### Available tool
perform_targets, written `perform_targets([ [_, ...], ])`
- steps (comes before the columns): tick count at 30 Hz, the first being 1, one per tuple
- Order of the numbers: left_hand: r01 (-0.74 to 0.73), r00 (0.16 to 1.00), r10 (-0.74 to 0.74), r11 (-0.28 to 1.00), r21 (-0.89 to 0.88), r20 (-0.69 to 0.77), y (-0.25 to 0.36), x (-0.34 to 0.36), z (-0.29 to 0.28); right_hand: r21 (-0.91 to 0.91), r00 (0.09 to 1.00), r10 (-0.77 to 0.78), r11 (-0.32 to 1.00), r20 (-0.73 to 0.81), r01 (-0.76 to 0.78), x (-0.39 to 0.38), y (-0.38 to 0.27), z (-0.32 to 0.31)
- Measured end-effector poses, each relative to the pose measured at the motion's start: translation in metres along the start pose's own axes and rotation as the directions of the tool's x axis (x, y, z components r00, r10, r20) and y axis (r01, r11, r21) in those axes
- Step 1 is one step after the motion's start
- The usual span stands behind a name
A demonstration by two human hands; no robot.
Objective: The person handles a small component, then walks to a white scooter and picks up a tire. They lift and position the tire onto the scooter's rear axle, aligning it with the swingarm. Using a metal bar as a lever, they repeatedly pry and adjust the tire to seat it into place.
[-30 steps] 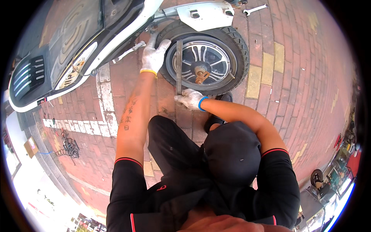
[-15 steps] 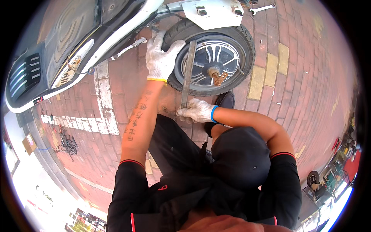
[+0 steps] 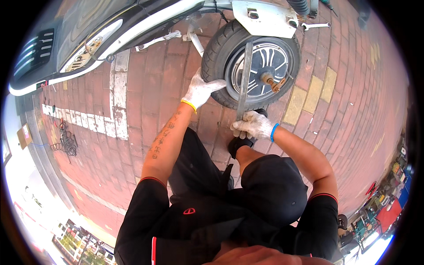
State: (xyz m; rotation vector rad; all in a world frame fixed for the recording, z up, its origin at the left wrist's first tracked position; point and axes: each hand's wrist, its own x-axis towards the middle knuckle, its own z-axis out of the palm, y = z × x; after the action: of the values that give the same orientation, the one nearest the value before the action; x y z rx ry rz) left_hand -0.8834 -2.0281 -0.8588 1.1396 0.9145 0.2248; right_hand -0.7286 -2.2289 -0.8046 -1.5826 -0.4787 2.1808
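A black tire sits on a silver-spoked hub wheel with a rusty axle end, under the rear of a scooter. A long flat tire lever lies across the wheel, its far end at the rim. My right hand, in a soiled white glove, is closed round the lever's near end. My left hand, gloved too, holds the tire's near left side, thumb on the sidewall and fingers against the tread; some fingertips are hidden.
A white plate hangs over the wheel's far side. An open-ended wrench lies on the brick paving beyond it. A metal kickstand stands left of the tire. A coiled dark cable is at far left, and tools crowd the right edge.
My left hand has slid nearer to me along the tire's left side, its fingers less spread. My right hand keeps its grip on the lever. The whole view has shifted.
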Motion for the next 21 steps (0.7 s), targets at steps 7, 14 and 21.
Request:
perform_targets([
  [7, 0.019, 0.999, -0.026, 0.975, 0.223, 0.029, 0.04, 0.003, -0.012, 0.155, 0.993, -0.071, 0.986, 0.09, 0.056, -0.028, -0.028, 0.015],
  [14, 0.003, 0.991, -0.053, 0.929, 0.37, 0.126, 0.069, 0.011, -0.043, 0.23, 0.95, -0.215, 0.959, 0.227, 0.162, -0.013, -0.053, 0.038],
  [21, 0.028, 0.992, -0.08, 0.893, 0.45, 0.098, 0.081, -0.018, -0.047, 0.22, 0.944, -0.118, 0.974, 0.308, 0.05, -0.022, -0.051, 0.043],
])
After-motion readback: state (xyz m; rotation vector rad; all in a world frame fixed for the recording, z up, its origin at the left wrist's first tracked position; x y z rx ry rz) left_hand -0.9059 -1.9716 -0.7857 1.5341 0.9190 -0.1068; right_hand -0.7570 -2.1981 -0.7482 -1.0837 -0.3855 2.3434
